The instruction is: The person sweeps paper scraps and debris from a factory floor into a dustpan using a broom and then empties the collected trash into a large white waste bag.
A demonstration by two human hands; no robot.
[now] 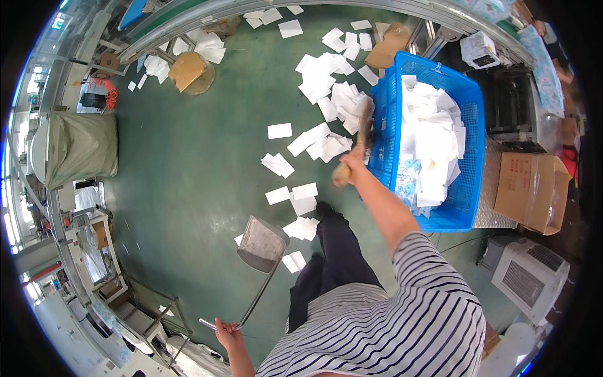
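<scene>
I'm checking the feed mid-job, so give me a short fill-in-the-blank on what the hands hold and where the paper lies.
The right hand grips the handle of a ____.
The left hand holds the long handle of a metal ____.
White paper sheets lie scattered on the ____ floor.
The crate full of paper is ____ in colour.

Missing words: broom; dustpan; green; blue

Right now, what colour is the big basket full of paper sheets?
Blue: the plastic basket with white sheets inside, seen in the head view.
</scene>
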